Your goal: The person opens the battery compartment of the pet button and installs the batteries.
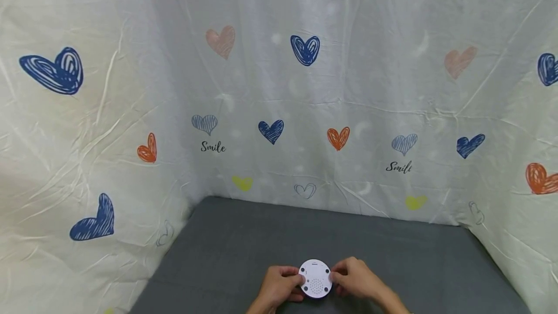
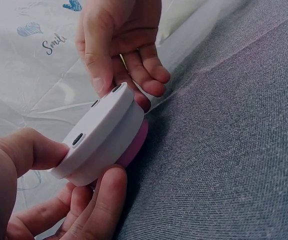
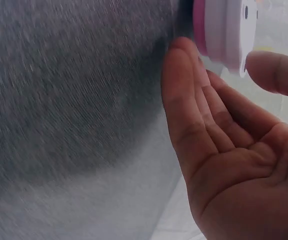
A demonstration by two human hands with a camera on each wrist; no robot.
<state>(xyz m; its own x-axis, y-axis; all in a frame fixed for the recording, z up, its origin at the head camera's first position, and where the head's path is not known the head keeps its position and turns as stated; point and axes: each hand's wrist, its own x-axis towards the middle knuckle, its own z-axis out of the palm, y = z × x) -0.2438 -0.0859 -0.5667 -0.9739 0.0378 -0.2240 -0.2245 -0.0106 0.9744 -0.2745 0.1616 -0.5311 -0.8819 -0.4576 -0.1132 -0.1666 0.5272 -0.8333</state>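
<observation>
A round white device (image 1: 315, 277) is held just over the dark grey surface, its flat face with several small dark feet and a patch of tiny holes turned up. Seen from the side in the left wrist view, the device (image 2: 101, 132) has a stepped white rim and a pink underside. My left hand (image 1: 279, 285) grips its left edge, thumb on the flat face and fingers beneath. At the opposite edge, my right hand (image 1: 357, 277) pinches the rim between thumb and fingers. In the right wrist view, the right hand's other fingers (image 3: 184, 85) reach out below the rim.
Dark grey cloth (image 1: 244, 241) covers the table. A pale curtain (image 1: 370, 86) printed with hearts and "Smile" lettering hangs along the back and both sides of it.
</observation>
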